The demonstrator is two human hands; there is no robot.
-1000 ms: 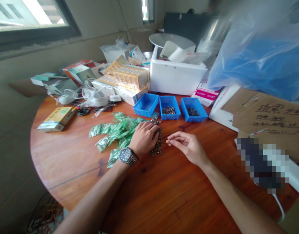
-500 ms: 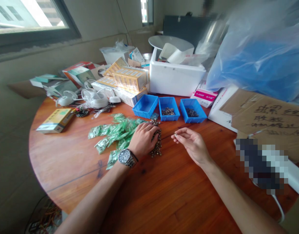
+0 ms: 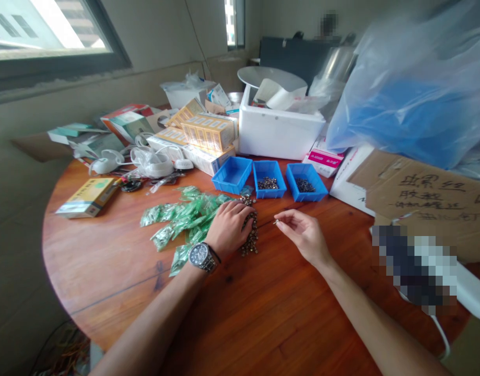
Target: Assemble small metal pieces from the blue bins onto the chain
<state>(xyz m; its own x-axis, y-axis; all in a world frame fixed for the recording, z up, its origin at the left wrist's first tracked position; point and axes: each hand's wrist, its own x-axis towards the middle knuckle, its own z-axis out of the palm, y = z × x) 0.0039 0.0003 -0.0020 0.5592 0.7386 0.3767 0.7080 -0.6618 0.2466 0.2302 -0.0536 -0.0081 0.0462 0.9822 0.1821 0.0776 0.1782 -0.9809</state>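
My left hand (image 3: 231,225), with a metal watch (image 3: 200,256) on its wrist, lies palm down on the left side of a pile of small shiny metal screws (image 3: 252,239). Its fingers stretch over the pile, thumb apart, and the palm is hidden. To the right of the pile, my right hand (image 3: 304,234) pinches one small metal screw (image 3: 276,221) between thumb and fingertips, just above the table. Green plastic packets (image 3: 192,216) are heaped beside my left hand.
Beyond the hands stand three blue trays: an empty one (image 3: 232,175), one with shiny pieces (image 3: 269,163) and one with dark pieces (image 3: 306,167). A white foam box (image 3: 279,130) is behind them. Cardboard (image 3: 420,193) borders the right side of the wooden table (image 3: 118,266).
My right hand has shifted slightly left, towards the pile, with the screw still in its pinch. My left hand stays on the pile. The camera view has tilted a little.
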